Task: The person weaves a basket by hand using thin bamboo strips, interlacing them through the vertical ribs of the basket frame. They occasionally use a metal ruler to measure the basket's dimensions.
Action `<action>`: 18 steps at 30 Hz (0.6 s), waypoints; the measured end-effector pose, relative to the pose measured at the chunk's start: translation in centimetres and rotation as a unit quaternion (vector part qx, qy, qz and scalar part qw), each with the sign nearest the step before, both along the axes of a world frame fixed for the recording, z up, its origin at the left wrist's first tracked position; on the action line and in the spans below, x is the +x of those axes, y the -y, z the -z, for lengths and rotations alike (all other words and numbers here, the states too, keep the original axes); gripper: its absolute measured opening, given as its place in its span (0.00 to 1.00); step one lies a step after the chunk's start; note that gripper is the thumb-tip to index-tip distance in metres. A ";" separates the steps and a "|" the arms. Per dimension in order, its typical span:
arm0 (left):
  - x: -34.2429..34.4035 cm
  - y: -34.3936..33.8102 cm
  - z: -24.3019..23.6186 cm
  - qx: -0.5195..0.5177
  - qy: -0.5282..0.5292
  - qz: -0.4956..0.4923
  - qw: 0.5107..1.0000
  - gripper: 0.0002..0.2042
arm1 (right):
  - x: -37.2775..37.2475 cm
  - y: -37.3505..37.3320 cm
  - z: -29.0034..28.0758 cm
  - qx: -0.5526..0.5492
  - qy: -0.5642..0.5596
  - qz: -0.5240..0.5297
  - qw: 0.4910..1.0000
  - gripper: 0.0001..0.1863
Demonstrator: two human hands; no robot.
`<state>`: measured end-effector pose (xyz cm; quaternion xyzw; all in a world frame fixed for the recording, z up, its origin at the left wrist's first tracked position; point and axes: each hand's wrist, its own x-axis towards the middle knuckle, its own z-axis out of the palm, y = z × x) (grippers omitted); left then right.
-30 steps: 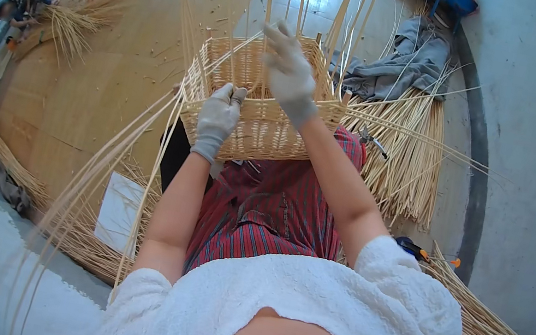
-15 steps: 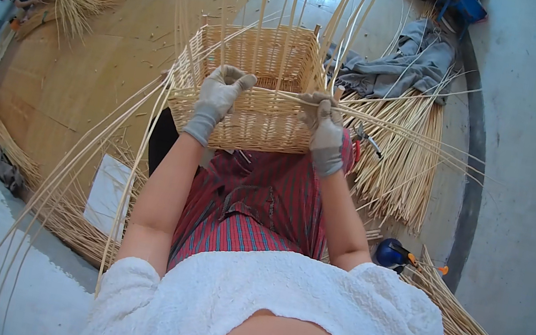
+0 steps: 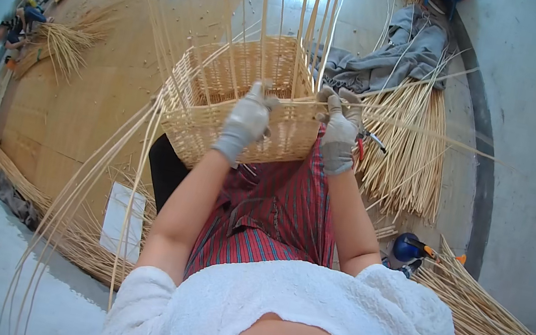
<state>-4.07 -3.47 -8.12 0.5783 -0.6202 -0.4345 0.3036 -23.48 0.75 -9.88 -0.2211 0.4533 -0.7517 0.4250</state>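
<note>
Head view, nearest first: the person sits with a red striped apron [image 3: 272,226] over the lap, and a half-woven wicker basket [image 3: 236,101] rests on the knees, which serves as the landmark. Both gloved hands work its near rim. The left hand [image 3: 245,124] lies curled against the near wall of the basket, fingers bent over the top edge and apparently pressing on a strand; whether it actually pinches one I cannot tell. The right hand [image 3: 340,133], at the basket's right corner, is closed around a thin cane strand [image 3: 425,132] that runs off to the right.

By my reading the step in hand is weaving the rim row, and the next move would call for threading that strand between the upright stakes [image 3: 307,24] that rise from the basket's walls, keeping it taut without snapping it.

Room is tight above the basket, where the stakes crowd. To its right lie a bundle of cut canes [image 3: 405,163] and red-handled snips [image 3: 365,145]. Left of it, long loose strands [image 3: 82,206] trail down over the wooden floor [image 3: 67,125]. Beyond the basket lies a grey cloth [image 3: 395,54].
</note>
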 end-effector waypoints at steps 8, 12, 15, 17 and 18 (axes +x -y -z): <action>-2.6 2.5 2.2 -0.058 0.118 0.001 0.991 0.17 | -2.3 7.9 -3.7 -0.273 -0.369 -0.001 0.888 0.22; -2.5 2.2 0.0 0.062 0.019 0.023 0.998 0.14 | -8.0 -2.3 6.1 -0.023 -0.219 0.022 0.975 0.19; -1.8 -0.3 1.3 0.054 -0.161 -0.054 0.984 0.11 | -1.3 -4.9 1.9 -0.013 -0.386 -0.093 0.918 0.20; -1.8 -3.3 1.3 -0.101 -0.190 -0.081 0.973 0.13 | -0.2 -2.9 0.8 -0.007 -0.478 -0.102 0.872 0.20; -0.7 -4.5 1.2 -0.183 -0.198 -0.088 0.959 0.15 | 0.4 -1.5 0.6 -0.010 -0.518 -0.103 0.849 0.20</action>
